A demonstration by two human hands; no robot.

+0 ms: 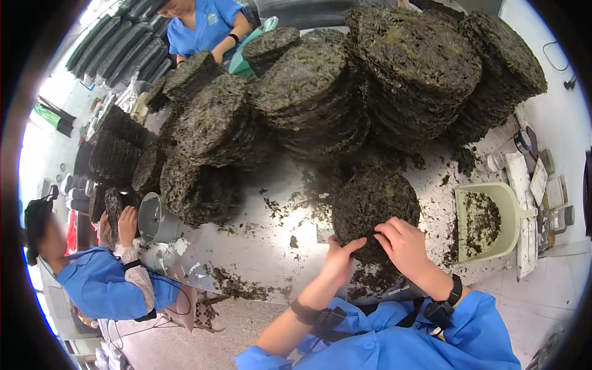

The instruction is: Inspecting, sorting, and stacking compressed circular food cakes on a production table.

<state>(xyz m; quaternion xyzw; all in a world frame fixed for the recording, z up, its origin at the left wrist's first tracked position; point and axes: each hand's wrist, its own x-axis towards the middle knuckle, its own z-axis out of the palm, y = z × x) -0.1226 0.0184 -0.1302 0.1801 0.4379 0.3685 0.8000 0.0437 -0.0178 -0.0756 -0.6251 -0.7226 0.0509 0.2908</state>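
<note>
Work on the dark round cake [376, 191] looks partway through: it lies on the bench [256, 246], close to the near edge and right of the middle, with both hands at its near rim. Its outline is already round and mostly whole, so what is left, as far as can be judged, is handling at that rim. Whether it is one layer or several cannot be told. Beyond it, tall stacks of similar cakes [416, 55] crowd the bench toward its far edge; whether these are finished or waiting does not show. Loose dark crumbs [237, 285] litter the near edge, and more lie in a pale green dustpan [510, 231] toward the right end.

Both forearms reach in over the near edge and converge on the cake. The left hand [337, 259] is at the cake's near left, thumb stretched rightward across the rim; its other fingers are largely hidden, so how firmly it grips cannot be told. The right hand [402, 246] comes from the near right, wrist bent inward, fingers curled and narrow, tips touching the top just beside the left thumb. Whether they pinch a fragment or merely press is unclear.
</note>
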